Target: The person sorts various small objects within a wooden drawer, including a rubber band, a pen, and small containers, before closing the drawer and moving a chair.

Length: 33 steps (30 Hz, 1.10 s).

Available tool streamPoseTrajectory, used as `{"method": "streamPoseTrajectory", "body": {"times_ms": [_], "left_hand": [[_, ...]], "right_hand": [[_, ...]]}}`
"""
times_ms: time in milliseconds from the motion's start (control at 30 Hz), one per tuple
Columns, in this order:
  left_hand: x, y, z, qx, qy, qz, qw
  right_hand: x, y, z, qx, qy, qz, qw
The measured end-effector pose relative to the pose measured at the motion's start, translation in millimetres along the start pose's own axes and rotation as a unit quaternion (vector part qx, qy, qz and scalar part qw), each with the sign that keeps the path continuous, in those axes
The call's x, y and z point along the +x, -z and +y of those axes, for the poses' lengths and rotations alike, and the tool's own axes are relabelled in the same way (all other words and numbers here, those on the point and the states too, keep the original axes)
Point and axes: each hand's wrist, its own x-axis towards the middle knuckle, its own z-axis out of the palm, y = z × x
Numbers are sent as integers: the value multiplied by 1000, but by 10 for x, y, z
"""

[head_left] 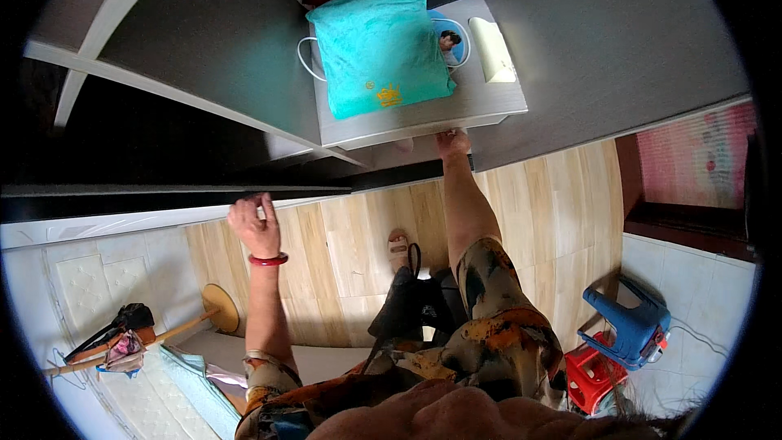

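My right hand reaches up and grips the front edge of an open white drawer in a dark grey wardrobe. A folded teal cloth package lies in the drawer, on a bag with white cord handles. A cream roll lies beside it. My left hand, with a red bangle at the wrist, curls its fingers on the edge of the dark wardrobe door.
A black bag hangs in front of me above my sandalled foot on the wood-look floor. A blue stool sits on a red one at lower right. At lower left, a wooden pole with a round base lies near dark clothing.
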Motion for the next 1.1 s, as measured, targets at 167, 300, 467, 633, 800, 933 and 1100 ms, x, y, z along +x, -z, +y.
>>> {"method": "streamPoseTrajectory", "body": {"times_ms": [167, 300, 467, 633, 800, 933, 1100], "left_hand": [[79, -55, -363, 43, -6, -6, 999], [50, -1, -624, 40, 19, 0, 999], [16, -29, -690, -7, 49, -37, 998], [1, -139, -392, -26, -20, -66, 997], [-190, -146, -405, -31, -25, -131, 991], [-378, -283, -300, -137, -21, -135, 981], [-524, -612, 700, -352, -84, -219, 906]], "right_hand": [[106, -25, -44, 77, 36, -72, 994], [-82, -66, -6, 76, 26, -77, 994], [-356, 168, -22, 62, 61, -66, 994], [-696, 958, -63, 108, 28, -30, 993], [-1366, 1342, -220, 4, 12, -36, 999], [-1674, 1762, -220, -14, 31, -16, 999], [-1837, 2275, -253, -67, -8, -4, 998]]}}
